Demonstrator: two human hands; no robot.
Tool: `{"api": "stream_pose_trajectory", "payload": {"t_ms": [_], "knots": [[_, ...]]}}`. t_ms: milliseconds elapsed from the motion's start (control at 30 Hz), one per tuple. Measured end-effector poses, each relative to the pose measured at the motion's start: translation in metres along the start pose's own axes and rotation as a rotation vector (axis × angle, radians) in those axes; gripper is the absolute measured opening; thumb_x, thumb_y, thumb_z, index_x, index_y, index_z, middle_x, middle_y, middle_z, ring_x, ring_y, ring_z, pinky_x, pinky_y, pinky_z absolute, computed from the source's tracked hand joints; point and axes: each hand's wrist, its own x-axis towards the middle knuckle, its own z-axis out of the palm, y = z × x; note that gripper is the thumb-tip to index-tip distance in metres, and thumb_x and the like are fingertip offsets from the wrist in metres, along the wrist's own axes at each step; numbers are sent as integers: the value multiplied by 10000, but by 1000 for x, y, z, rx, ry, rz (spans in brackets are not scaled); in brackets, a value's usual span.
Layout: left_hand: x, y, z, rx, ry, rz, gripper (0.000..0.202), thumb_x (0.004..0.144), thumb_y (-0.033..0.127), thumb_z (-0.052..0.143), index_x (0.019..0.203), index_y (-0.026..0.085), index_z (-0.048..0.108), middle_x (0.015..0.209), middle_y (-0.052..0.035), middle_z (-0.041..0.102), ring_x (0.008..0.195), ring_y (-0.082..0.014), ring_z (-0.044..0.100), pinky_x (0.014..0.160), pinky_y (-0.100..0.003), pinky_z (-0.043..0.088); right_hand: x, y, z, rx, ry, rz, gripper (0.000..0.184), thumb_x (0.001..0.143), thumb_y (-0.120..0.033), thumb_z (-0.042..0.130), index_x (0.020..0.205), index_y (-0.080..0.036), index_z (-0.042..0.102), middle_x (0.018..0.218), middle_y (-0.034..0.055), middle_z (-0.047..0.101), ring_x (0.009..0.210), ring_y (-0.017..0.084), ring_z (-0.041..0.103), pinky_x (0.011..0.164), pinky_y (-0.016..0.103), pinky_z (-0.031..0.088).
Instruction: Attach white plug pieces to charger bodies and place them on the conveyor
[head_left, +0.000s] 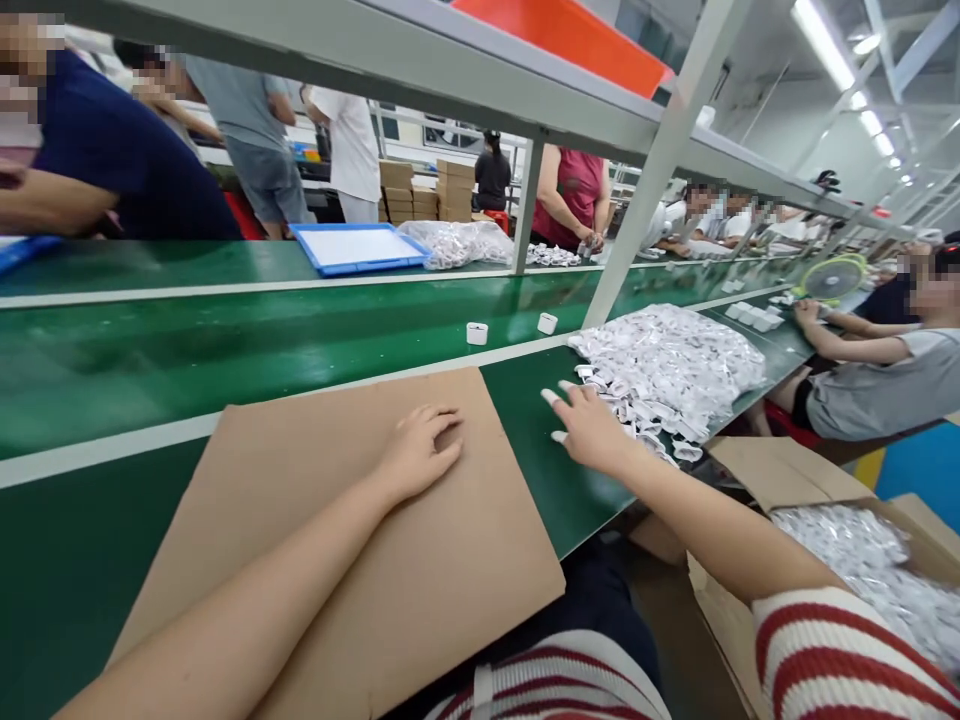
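My left hand (pixel 421 448) rests on a flat brown cardboard sheet (pixel 450 540), its fingers loosely bent and the thumb apart, with nothing visible in it. Over the green bench to the right, my right hand (pixel 591 428) is open, fingers spread, with white covers on some fingertips. Right beside it lie loose small white plastic parts (pixel 654 412). They spread out from a large clear bag (pixel 679 350) full of similar parts. Two white case-like pieces, one on the left (pixel 477 333) and one on the right (pixel 547 323), stand on the green conveyor belt beyond the cardboard.
A metal post (pixel 637 210) rises between bench and belt, under a shelf rail (pixel 420 75). An open carton (pixel 795 475) with bagged white parts stands low at my right. Across the belt lies a blue-rimmed tray (pixel 360 250). Several co-workers sit or stand around the line.
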Motion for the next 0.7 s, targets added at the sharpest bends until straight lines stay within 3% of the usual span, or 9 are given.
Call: {"api": "stream_pose_trajectory", "payload": {"t_ms": [133, 300, 400, 533, 700], "knots": [[5, 3, 1, -14, -12, -15, 367, 888, 394, 570, 1178, 245, 738, 1390, -90, 661, 1349, -352, 538, 1182, -570, 385, -14, 30, 4, -139, -71, 138, 464, 853, -57, 562, 1289, -144, 697, 1285, 214, 616, 1164, 364, 524, 1014, 484, 439], [5, 7, -2, -13, -30, -17, 372, 907, 386, 555, 1194, 229, 733, 1402, -105, 654, 1351, -341, 539, 1186, -562, 381, 13, 13, 15, -12, 91, 84, 260, 827, -68, 589, 1038, -130, 728, 1134, 196, 648, 1137, 354, 517, 1014, 485, 433], [3, 6, -3, -39, 7, -25, 352, 900, 366, 570, 1181, 226, 729, 1364, -107, 673, 1324, -333, 559, 1180, -555, 385, 41, -10, 15, 311, 156, 102, 218, 817, -194, 689, 1031, -166, 658, 1100, 140, 670, 998, 288, 599, 898, 433, 498], [6, -1, -1, -86, 155, -134, 277, 851, 278, 598, 1090, 219, 724, 1221, -98, 726, 1204, -317, 622, 1121, -540, 438, 80, -40, 19, 906, 80, 118, 285, 755, -231, 742, 984, -208, 574, 882, 19, 703, 760, 180, 662, 720, 314, 521], [11, -13, 4, -173, 301, -249, 270, 799, 174, 598, 1041, 203, 715, 1125, -92, 737, 1114, -291, 649, 1063, -509, 480, 101, -77, 46, 1167, 28, -3, 348, 652, -241, 825, 921, -199, 608, 863, 15, 720, 757, 172, 680, 696, 300, 539]]}}
